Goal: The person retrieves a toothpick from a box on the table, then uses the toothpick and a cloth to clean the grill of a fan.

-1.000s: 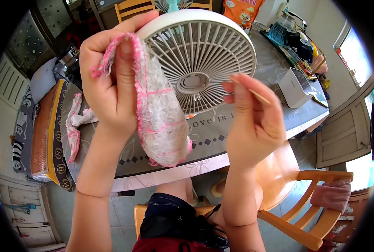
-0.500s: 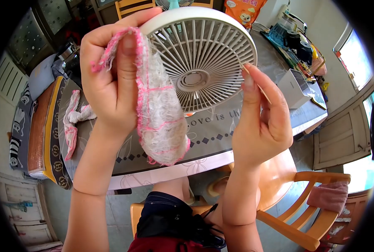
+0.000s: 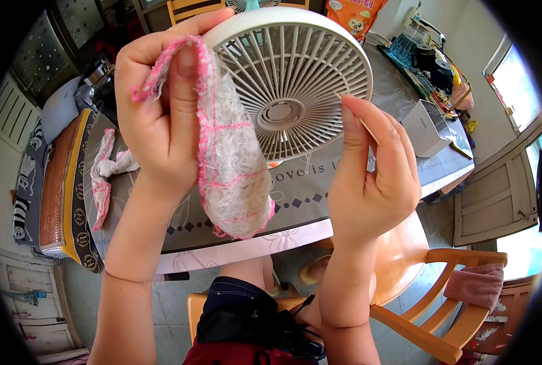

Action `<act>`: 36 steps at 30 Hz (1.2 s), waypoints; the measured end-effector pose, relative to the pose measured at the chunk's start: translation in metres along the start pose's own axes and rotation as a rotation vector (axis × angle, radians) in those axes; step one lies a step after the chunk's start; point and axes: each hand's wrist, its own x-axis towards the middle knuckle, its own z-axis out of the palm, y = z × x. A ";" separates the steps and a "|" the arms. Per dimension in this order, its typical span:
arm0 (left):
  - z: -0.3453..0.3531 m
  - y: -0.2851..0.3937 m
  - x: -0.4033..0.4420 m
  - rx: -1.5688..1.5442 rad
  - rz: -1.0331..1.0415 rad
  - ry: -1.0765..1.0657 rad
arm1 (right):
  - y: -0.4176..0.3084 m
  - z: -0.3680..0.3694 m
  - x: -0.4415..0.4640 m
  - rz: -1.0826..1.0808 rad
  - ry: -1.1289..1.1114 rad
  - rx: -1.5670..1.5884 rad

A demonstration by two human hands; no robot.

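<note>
A round white fan grille with radial slats is held up and tilted toward me over the table. My left hand is closed on its left rim, with a white cleaning cloth edged in pink pinched under the thumb. The cloth hangs down across the grille's left side. Between thumb and fingers, my right hand pinches a thin wooden toothpick. One end of the toothpick points at the slats on the grille's right side; whether it touches them I cannot tell.
A knotted pink-and-white cloth lies on the grey table cover at left. On the right stand a white box and a cluttered tray. A wooden chair with a folded towel is at lower right.
My right hand has shifted slightly left with the toothpick, whose tip is now further in over the slats. My left hand, the grille and the cloth have barely moved.
</note>
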 end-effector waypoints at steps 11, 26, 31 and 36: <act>0.002 0.008 0.002 0.073 -0.062 0.000 | -0.002 -0.005 0.002 0.084 -0.071 0.070; 0.004 0.006 0.000 -0.022 -0.077 0.022 | -0.001 0.001 0.002 0.089 0.020 0.057; 0.005 0.007 0.001 0.009 -0.080 0.026 | -0.004 -0.005 0.002 0.175 -0.075 0.146; 0.003 0.009 0.002 0.117 -0.074 -0.007 | -0.004 -0.007 0.002 0.165 -0.123 0.177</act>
